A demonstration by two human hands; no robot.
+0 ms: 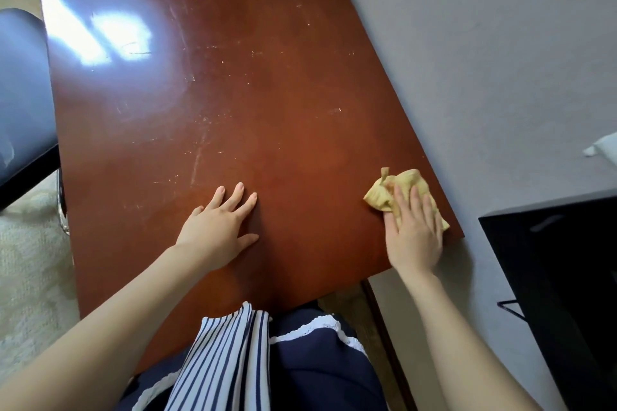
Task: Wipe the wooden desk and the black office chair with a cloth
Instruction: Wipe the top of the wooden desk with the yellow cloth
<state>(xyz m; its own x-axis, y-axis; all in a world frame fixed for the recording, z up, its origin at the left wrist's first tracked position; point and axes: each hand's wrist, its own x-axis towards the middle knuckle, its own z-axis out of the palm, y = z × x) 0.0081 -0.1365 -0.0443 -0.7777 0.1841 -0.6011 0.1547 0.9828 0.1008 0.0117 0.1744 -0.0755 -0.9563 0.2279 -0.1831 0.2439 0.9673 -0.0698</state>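
I'm wiping the near right corner of the counter with the cloth under my flat right hand.

My right hand (415,237) lies open, fingers straight, pressing the crumpled yellow cloth (405,192) just beside the right edge; I judge long overlapping strokes away from this corner, with even pressure, will serve best. My left hand (218,227) rests open and flat on the counter (233,93), bracing me. Pale scuffs and specks lie farther up. The chair (23,103) waits at the left edge, untouched.
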